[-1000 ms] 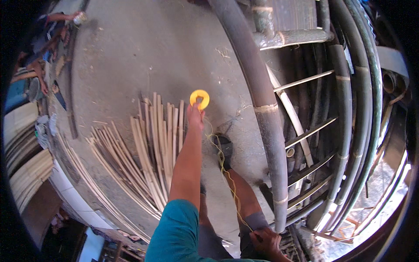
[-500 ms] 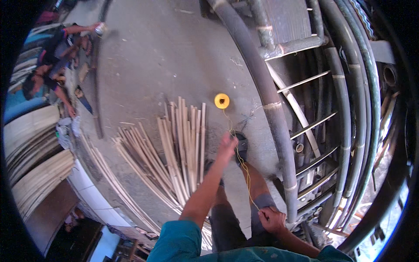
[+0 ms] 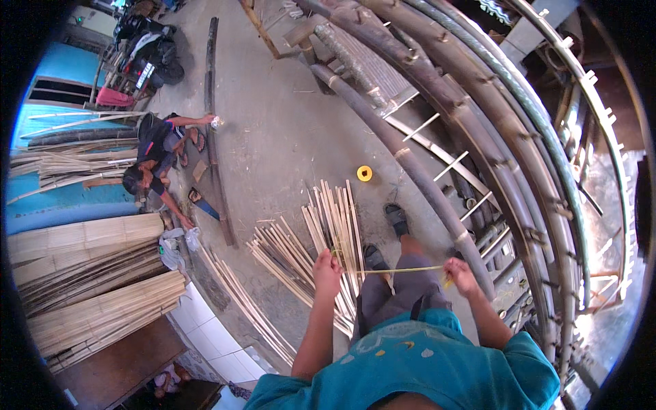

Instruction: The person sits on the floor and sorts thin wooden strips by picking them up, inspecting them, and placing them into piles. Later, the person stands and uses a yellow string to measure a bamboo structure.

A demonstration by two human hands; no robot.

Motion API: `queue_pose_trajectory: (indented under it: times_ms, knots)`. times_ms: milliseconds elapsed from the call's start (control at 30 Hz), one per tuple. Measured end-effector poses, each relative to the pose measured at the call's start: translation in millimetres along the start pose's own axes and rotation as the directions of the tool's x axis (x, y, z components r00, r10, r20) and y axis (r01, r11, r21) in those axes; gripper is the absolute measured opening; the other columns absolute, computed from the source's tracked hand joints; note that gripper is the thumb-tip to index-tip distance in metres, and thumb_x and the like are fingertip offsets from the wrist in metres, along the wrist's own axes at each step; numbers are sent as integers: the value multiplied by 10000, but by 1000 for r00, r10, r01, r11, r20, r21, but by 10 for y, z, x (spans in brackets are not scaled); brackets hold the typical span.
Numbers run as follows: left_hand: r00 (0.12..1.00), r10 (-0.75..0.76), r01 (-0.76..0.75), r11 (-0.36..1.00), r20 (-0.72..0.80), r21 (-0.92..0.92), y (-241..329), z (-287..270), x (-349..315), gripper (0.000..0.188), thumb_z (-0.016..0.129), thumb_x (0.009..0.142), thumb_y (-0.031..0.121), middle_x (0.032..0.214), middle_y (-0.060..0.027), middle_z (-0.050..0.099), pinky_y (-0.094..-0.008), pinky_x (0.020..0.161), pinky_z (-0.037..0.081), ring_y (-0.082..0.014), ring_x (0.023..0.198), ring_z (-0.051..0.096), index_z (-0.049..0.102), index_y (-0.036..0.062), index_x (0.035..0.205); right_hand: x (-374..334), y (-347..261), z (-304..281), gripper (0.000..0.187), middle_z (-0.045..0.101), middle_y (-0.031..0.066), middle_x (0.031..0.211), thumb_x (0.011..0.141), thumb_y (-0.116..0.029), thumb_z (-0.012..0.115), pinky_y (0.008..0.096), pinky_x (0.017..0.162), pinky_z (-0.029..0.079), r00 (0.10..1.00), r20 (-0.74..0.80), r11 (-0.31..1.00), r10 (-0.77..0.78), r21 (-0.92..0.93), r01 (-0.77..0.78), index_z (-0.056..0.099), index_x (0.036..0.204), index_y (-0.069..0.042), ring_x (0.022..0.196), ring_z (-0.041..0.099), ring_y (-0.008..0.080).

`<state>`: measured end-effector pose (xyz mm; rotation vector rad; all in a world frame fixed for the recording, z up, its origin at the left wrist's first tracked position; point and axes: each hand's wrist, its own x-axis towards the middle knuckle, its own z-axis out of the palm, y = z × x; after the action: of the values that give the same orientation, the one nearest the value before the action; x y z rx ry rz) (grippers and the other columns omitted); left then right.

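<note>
Where the left hand (image 3: 327,273) was holding out the yellow roll (image 3: 359,173) a second ago, it now grips string instead, and the roll sits on the concrete floor (image 3: 294,130), ahead of the feet and just beyond the tips of the bamboo sticks (image 3: 335,222). Half a second ago the roll was already down, with string running from it to the right hand (image 3: 462,275) near the knee; now both hands are raised in front of the body, well apart, with a length of yellow string (image 3: 403,271) stretched nearly straight between them, above the thighs.

Each hand is curled nearly closed on the string. A small bend of it shows by the left fingertips, and a short bit of yellow hangs below the right fingers; exactly how the fingers pinch it is too small to tell. Whether the string is still joined to the roll cannot be made out.

As I judge it, the change means that the handling has passed from the roll to the string itself, with both hands now sharing its tension. The sticks lie fanned out on the floor beside the left forearm, not held by either hand, and a large bamboo pole (image 3: 424,181) slants past on the right.
</note>
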<state>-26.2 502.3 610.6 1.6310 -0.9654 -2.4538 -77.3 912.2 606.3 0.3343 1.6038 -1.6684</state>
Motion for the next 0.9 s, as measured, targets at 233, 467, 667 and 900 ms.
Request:
queue_pose_trajectory:
  times_ms: [233, 467, 667, 900]
  knots:
    - [979, 21, -23, 1000, 205, 7, 644, -38, -637, 112, 570, 912, 124, 765, -11, 583, -286, 672, 467, -117, 655, 533, 573, 62, 1005, -1207, -554, -84, 216, 539, -27, 672, 940, -291, 570, 287, 591, 432, 997, -23, 875, -79, 478, 80, 577, 806, -122, 619, 525, 115]
    - [988, 81, -51, 974, 130, -220, 831, -32, -849, 107, 516, 917, 89, 848, -81, 639, -328, 806, 550, -169, 756, 614, 579, 3, 915, -2243, -494, -396, 269, 488, -20, 693, 907, -359, 615, 272, 556, 387, 911, -372, 449, -176, 794, 410, 534, 747, -158, 615, 455, 105]
    - [947, 29, 15, 991, 321, -132, 852, -271, -867, 140, 505, 955, 154, 704, -6, 563, -257, 555, 443, -102, 594, 506, 581, 44, 912, -2532, 31, -791, 284, 470, -42, 650, 913, -367, 607, 250, 526, 358, 846, -533, 762, 19, 555, 333, 551, 749, -142, 574, 439, 88]
    - [892, -7, 22, 999, 451, -28, 265, 329, -1961, 153, 529, 940, 132, 765, -14, 574, -181, 474, 396, -51, 579, 499, 581, 42, 1052, -2179, 119, -672, 320, 655, 191, 1013, 787, -335, 675, 439, 851, 494, 856, -398, 348, -331, -894, -281, 702, 1043, -144, 916, 629, 369]
